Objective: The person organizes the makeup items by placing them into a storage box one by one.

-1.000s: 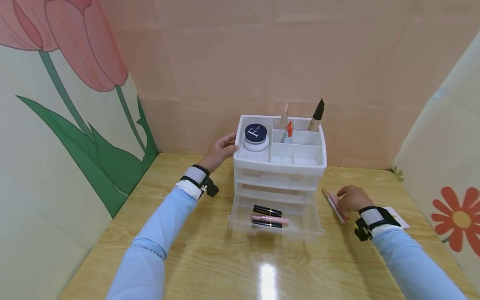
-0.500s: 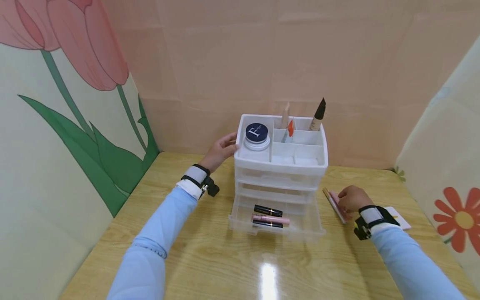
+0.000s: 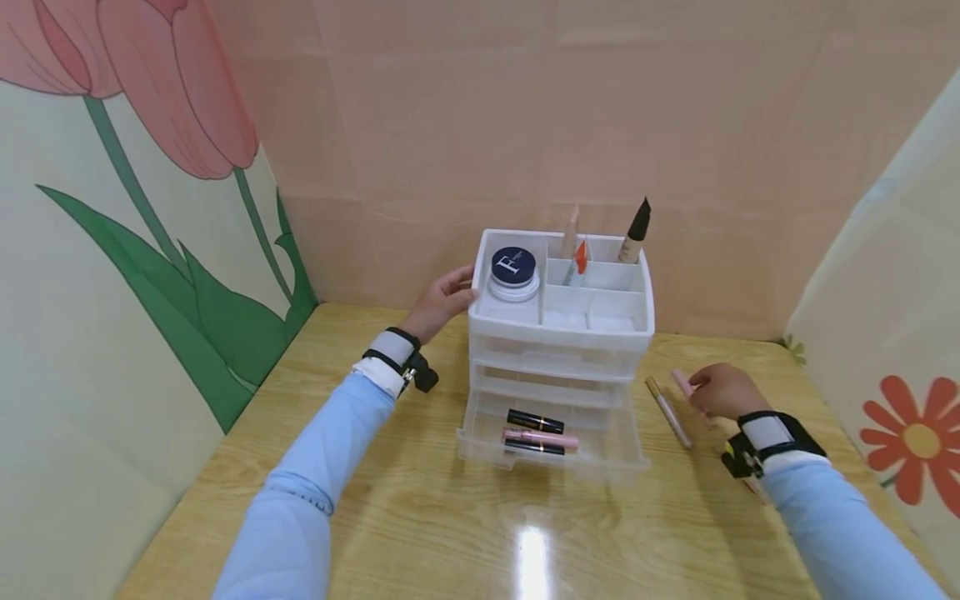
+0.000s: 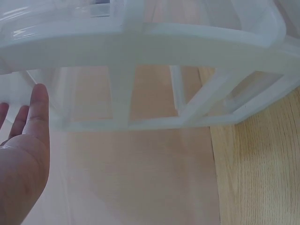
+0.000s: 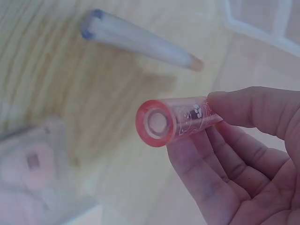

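Between my right hand's (image 3: 722, 392) thumb and fingers sits a pink tube (image 5: 174, 121), pinched near one end so that its round open end pokes out past my fingertips (image 5: 220, 101); my fingers are curled around it and it is lifted off the table (image 3: 420, 517). Just to the left of that hand a slim gold-tipped pencil (image 3: 668, 412) lies flat on the wood, not touching me. Beyond the pencil, further left, stands the white drawer organizer (image 3: 561, 333), its bottom drawer (image 3: 551, 442) pulled out with two black lipsticks (image 3: 534, 421) and a pink tube of gloss (image 3: 540, 437) lying side by side inside. My left hand (image 3: 441, 302) is on the far side of that organizer, fingers straight and relaxed, holding nothing, with the fingertips (image 4: 38, 96) up against the left wall of the top tray (image 4: 140, 44). Right beside those fingers, inside the tray's left compartment, sits a round jar with a dark blue lid (image 3: 513, 267). Further from that hand, the back compartments hold a beige tube (image 3: 570, 233), a small orange-capped item (image 3: 579, 257) and a black-tipped tube (image 3: 634, 223), all standing upright.
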